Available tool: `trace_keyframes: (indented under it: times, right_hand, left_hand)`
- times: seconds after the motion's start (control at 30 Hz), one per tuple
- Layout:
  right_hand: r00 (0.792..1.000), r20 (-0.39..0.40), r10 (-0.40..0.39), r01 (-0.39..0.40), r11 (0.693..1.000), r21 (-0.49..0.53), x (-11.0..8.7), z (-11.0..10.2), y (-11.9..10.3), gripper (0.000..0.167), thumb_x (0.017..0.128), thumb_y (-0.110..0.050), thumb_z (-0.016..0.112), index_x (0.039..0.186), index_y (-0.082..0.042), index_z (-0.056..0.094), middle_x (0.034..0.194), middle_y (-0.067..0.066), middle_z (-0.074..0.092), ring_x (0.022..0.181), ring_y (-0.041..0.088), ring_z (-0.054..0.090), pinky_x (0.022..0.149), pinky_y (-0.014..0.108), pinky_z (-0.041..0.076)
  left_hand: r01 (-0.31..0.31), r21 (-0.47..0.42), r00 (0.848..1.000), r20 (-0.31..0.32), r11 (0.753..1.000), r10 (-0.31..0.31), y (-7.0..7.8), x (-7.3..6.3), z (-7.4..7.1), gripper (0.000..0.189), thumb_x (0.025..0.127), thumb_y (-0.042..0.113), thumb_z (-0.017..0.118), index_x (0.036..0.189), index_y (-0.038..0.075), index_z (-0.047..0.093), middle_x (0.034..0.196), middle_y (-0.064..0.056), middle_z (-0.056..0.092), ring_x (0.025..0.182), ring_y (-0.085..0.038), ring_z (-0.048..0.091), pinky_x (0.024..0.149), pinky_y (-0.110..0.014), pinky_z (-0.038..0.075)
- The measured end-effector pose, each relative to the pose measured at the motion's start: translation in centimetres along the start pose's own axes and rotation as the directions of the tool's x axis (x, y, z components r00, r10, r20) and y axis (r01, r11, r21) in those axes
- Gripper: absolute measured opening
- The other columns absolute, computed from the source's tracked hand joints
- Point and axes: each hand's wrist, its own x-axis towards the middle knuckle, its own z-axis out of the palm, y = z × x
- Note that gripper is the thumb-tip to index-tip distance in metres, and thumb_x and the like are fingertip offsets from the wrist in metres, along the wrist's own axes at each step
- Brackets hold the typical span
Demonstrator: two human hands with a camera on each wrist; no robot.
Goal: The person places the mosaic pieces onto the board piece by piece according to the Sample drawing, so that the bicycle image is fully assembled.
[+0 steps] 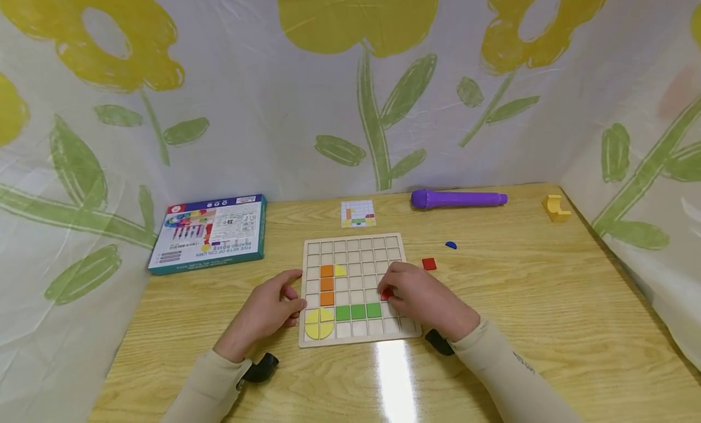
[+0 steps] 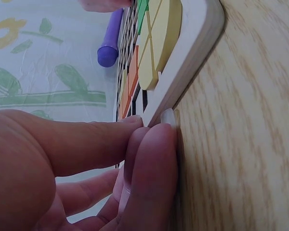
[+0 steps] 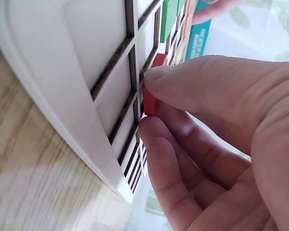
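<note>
A wooden grid board lies on the table. My left hand holds its left edge between thumb and fingertips, as the left wrist view shows. Over the right part of the grid, my right hand pinches a red tile between thumb and fingers, low over the cells; whether the tile is seated is hidden. Green tiles form a row left of it. Orange tiles stand in a column, with a yellow quarter-circle tile beside the top one. Yellow quarter-circles make a disc at the lower left.
Right of the board lie a red square tile and a blue half-circle piece. Behind it are a pattern card and a purple microphone-shaped object. A printed box sits left; a yellow block sits far right.
</note>
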Motion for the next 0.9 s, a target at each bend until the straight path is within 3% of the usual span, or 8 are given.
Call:
trace_keyframes:
  times: [0.9]
  right_hand:
    - [0.999, 0.008, 0.037, -0.037, 0.999, -0.031, -0.26, -0.88, 0.22, 0.012, 0.093, -0.005, 0.08, 0.102, -0.013, 0.083, 0.1, -0.002, 0.07, 0.09, 0.01, 0.063, 0.083, 0.027, 0.058]
  left_hand:
    - [0.0, 0.012, 1.0, 0.002, 1.0, 0.0, 0.32, -0.14, -0.04, 0.064, 0.102, 0.011, 0.074, 0.161, 0.013, 0.048, 0.108, -0.011, 0.064, 0.073, -0.02, 0.064, 0.066, -0.03, 0.059]
